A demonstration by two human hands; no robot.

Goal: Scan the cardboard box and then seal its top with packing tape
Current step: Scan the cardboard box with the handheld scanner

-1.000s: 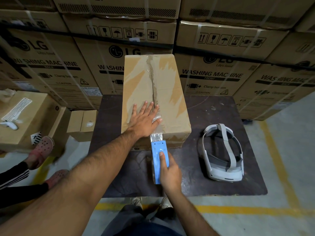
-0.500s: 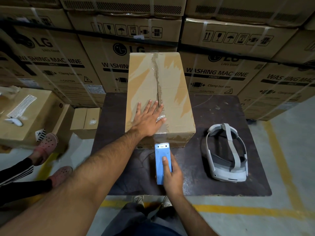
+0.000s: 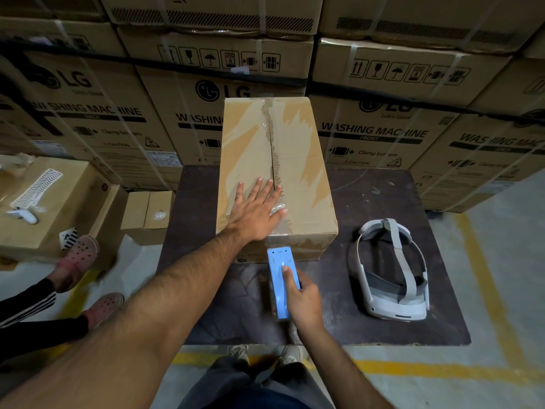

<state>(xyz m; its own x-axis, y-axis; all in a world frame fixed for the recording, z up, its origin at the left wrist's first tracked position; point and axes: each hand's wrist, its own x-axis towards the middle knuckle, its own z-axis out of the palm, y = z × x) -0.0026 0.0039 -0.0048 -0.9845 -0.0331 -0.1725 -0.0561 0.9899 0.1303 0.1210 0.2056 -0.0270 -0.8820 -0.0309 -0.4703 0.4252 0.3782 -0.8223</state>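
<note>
A warehouse: stacked washing-machine cartons (image 3: 374,119) wall a concrete floor (image 3: 507,231) with yellow lines (image 3: 442,371).

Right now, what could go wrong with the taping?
1. The left hand lies flat on the cardboard box at its near end, right over the seam; tape could catch the fingertips or wrinkle there.
2. The blue tape dispenser in the right hand sits off the near edge, so the strip may not line up with the ragged centre seam.
3. The white headset lies on the table beside the box; a swinging elbow might knock it.
</note>
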